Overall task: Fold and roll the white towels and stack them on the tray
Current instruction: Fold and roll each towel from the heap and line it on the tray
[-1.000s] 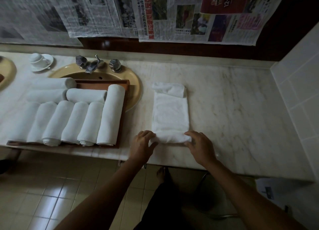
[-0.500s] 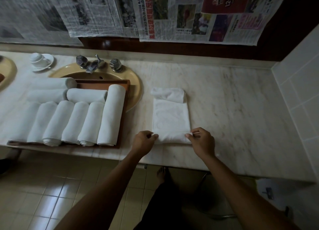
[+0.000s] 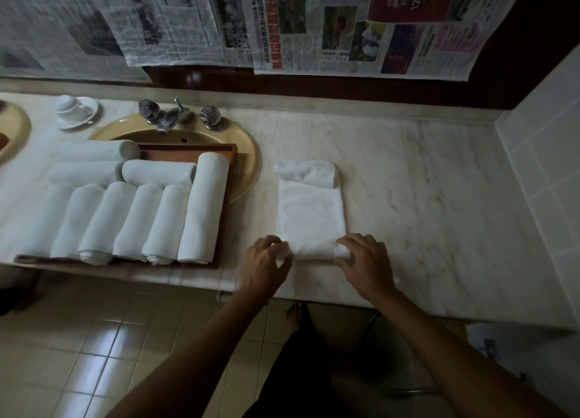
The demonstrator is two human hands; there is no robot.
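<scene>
The folded towel (image 3: pixel 311 212) is lying flat on the marble counter (image 3: pixel 423 197), right of the tray (image 3: pixel 230 179) bearing rolled towels (image 3: pixel 163 216). The left hand (image 3: pixel 263 265) and right hand (image 3: pixel 365 262) are gripping its rolled near end, fingers curled over it.

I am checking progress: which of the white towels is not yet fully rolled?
The towel on the counter, held at its near end by the left hand and right hand. It mostly lies flat; the towels on the tray are finished rolls.
</scene>
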